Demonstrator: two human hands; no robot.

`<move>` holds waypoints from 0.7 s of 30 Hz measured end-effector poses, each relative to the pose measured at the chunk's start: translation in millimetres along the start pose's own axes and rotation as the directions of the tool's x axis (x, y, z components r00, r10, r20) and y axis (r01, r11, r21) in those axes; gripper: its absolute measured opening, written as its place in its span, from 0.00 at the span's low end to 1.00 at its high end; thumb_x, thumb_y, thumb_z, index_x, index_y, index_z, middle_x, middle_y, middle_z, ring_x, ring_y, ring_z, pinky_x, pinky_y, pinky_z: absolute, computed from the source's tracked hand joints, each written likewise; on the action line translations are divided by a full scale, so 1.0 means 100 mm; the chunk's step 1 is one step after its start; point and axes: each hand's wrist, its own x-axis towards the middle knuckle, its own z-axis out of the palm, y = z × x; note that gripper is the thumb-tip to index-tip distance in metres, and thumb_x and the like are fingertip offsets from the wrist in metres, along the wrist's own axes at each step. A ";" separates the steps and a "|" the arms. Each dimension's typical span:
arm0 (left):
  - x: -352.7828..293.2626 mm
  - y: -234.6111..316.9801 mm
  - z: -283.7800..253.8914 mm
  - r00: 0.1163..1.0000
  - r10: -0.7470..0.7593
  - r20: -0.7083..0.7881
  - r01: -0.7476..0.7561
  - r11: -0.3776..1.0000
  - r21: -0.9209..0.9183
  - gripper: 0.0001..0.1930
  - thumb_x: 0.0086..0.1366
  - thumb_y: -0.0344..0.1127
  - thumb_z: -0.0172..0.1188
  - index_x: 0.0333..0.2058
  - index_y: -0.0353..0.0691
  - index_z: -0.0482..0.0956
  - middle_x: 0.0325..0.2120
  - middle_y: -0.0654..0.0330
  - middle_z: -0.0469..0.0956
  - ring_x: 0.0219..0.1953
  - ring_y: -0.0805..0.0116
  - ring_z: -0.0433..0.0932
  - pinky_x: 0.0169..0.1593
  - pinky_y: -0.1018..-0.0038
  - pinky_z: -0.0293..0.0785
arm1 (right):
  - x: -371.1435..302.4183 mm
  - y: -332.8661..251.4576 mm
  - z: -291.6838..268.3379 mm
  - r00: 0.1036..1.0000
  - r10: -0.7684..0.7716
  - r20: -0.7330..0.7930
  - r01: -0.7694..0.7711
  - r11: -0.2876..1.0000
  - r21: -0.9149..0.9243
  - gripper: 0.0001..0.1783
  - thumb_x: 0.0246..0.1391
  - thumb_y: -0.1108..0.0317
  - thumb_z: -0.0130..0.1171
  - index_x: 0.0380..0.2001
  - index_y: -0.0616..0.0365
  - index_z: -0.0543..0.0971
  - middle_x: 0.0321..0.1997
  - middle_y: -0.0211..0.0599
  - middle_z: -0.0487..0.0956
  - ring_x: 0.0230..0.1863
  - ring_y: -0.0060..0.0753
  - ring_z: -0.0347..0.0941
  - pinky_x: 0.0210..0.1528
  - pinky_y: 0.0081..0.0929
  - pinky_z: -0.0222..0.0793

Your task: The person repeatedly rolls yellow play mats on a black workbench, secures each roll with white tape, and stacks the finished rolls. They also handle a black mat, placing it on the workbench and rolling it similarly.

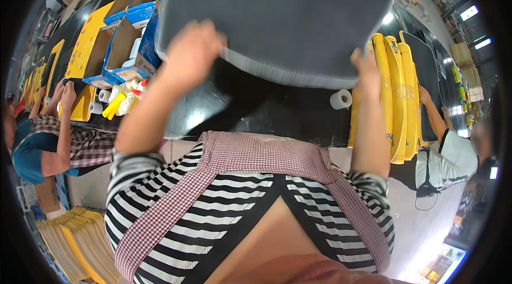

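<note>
A large dark grey mat (282, 12) with rounded corners and a pale rim is tilted up above the black table. Its lower edge is smeared into fine pale stripes by motion. My right hand (367, 73) is closed on the mat's right edge, with the thumb on the near face. My left hand (196, 52) lies over the mat's lower left part, its fingers curled but blurred, so its hold cannot be made out. A white paper-like roll (341, 99) rests on the table below the mat, beside my right forearm.
Blue cardboard boxes (120, 52) stand at the left, with white rolls and a yellow-handled tool (113, 105) before them. Yellow wrapped rolls or folded sheets (396, 97) stand at the right. Co-workers sit at both sides: one person's hands (65, 92) at left, another's arm (434, 110) at right.
</note>
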 end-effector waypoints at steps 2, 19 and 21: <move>-0.76 0.28 0.68 0.952 -0.045 0.302 0.111 0.973 -0.205 0.05 0.61 0.34 0.60 0.35 0.47 0.84 0.36 0.57 0.75 0.42 0.53 0.77 0.47 0.59 0.78 | -0.57 1.00 -0.18 0.992 0.098 0.078 -0.085 0.984 -0.156 0.24 0.62 0.67 0.62 0.61 0.61 0.75 0.57 0.39 0.78 0.58 0.34 0.71 0.64 0.36 0.66; -1.33 0.96 1.31 0.665 0.109 0.739 0.410 0.774 -0.483 0.10 0.64 0.36 0.66 0.40 0.38 0.86 0.42 0.50 0.82 0.47 0.48 0.82 0.50 0.57 0.79 | -0.99 2.14 -0.64 0.933 0.360 0.003 -0.348 0.905 -0.243 0.17 0.60 0.72 0.63 0.51 0.67 0.79 0.45 0.41 0.84 0.47 0.33 0.79 0.53 0.32 0.72; -1.26 0.93 1.28 0.656 0.111 0.747 0.389 0.798 -0.460 0.10 0.64 0.37 0.66 0.39 0.38 0.86 0.42 0.51 0.82 0.47 0.49 0.82 0.50 0.57 0.78 | -1.05 2.12 -0.67 0.941 0.337 0.040 -0.298 0.876 -0.379 0.16 0.60 0.72 0.63 0.50 0.67 0.79 0.44 0.42 0.84 0.47 0.34 0.79 0.53 0.33 0.73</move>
